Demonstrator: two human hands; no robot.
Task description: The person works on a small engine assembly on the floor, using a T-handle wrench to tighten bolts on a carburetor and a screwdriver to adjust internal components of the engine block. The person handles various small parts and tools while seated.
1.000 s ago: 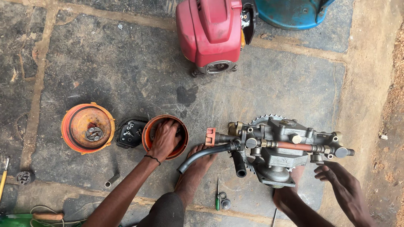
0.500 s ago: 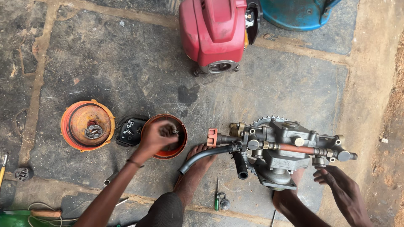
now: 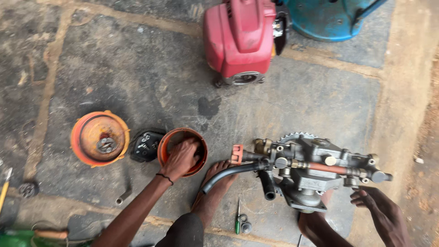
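My left hand [image 3: 180, 158] reaches down into a round orange bowl [image 3: 179, 133] on the stone floor, fingers curled inside it; what they touch is hidden. My right hand [image 3: 382, 215] hovers with fingers apart just below the right end of a grey metal pump assembly [image 3: 311, 171], holding nothing. The pump has a toothed gear on top, a copper-coloured tube and a black hose [image 3: 228, 174] curving off to the left. My bare foot [image 3: 215, 183] rests between the bowl and the pump.
An orange dish with small metal parts [image 3: 99, 137] and a black part [image 3: 145, 145] lie left of the bowl. A red engine [image 3: 240, 36] and a blue container [image 3: 329, 18] stand at the top. A green-handled screwdriver [image 3: 238, 219] and a short metal tube [image 3: 123, 196] lie on the floor.
My left hand rose slightly over the bowl's left rim, then went back down into the bowl. My right hand stayed by the pump's right end.
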